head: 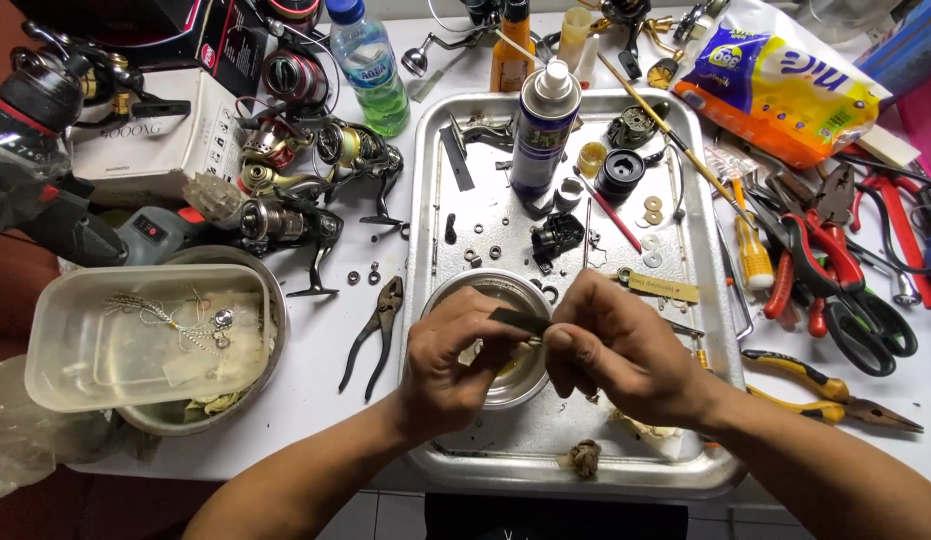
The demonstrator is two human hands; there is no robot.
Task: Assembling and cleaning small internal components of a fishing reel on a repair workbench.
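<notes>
Both hands' grip pinches a flat dark strip (517,320) over the steel bowl (505,290).

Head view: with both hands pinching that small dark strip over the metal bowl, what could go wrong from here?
1. The small dark strip, pinched between left hand and right hand, might slip into the metal bowl.
2. Loose washers on the steel tray could scatter if nudged.
3. The spray can stands upright nearby and may topple.

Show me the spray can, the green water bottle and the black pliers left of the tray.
spray can (541,130), head view, on its blue body.
green water bottle (373,75), head view, on its label.
black pliers (375,335), head view, near the pivot.
</notes>
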